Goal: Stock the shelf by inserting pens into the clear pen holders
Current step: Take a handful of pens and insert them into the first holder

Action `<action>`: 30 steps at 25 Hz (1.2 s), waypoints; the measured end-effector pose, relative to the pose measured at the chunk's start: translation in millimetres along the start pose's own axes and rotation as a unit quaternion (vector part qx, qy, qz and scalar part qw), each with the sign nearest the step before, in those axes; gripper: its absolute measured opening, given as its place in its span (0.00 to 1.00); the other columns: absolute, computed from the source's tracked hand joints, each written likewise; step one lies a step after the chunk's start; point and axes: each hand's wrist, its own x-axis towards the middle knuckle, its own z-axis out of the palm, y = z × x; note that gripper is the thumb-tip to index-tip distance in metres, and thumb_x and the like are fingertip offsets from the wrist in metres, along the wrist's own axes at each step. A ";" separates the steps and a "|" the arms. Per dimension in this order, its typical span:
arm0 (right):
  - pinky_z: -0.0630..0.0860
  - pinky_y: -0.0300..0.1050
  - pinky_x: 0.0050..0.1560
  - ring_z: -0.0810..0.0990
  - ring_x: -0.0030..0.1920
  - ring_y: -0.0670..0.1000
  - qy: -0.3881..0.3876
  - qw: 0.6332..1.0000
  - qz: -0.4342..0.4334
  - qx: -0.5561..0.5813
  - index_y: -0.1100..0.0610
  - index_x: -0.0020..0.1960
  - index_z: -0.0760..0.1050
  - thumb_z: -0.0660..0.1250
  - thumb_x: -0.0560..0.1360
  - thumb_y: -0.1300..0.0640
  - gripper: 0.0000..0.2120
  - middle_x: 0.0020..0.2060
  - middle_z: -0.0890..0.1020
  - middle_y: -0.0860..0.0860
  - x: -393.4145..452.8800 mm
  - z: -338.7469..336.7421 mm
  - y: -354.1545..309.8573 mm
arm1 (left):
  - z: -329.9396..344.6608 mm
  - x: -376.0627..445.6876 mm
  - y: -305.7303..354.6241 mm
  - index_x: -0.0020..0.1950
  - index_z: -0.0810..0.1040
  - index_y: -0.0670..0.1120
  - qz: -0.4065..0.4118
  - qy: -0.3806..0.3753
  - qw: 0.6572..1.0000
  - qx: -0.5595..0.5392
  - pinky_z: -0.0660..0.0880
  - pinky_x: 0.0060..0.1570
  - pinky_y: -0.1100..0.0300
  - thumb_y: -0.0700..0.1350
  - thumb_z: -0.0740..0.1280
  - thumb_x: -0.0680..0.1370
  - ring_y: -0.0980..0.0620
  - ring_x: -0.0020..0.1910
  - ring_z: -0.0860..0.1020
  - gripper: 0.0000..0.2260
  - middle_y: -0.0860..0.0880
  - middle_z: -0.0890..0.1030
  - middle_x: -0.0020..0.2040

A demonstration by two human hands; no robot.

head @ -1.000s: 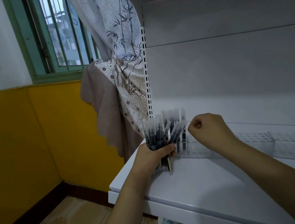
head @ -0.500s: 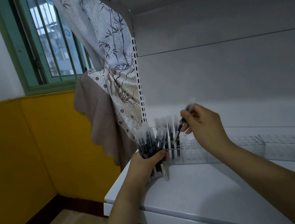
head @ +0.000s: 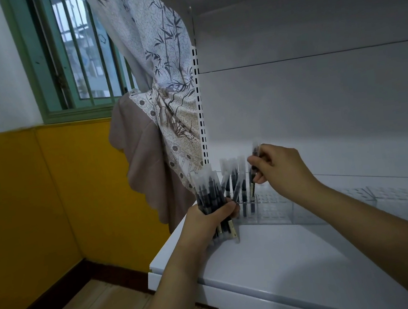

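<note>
Two bare forearms are seen, no sleeves anywhere up to the frame edge. Left hand (head: 206, 219) around 6 o'clock, right hand (head: 281, 169) toward 4; no rings, watches or gloves worn.

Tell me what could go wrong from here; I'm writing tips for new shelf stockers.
The left hand grips a thick bundle of pens with their ends on the shelf near its left edge; if the grip loosens, some could roll off. The right hand pinches a single pen above the clear holder; lowered tilted, it might miss its slot or knock the leaning pens already standing there.
</note>
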 end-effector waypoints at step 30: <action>0.82 0.41 0.44 0.84 0.37 0.46 0.048 0.997 0.041 0.049 0.57 0.51 0.72 0.62 0.82 0.59 0.02 0.42 0.84 0.52 -11.0 -3.1 35.0 | 2.7 -5.0 6.3 0.49 0.80 0.39 -0.008 -0.006 1.000 0.014 0.77 0.35 0.59 0.47 0.68 0.79 0.51 0.32 0.79 0.11 0.45 0.82 0.35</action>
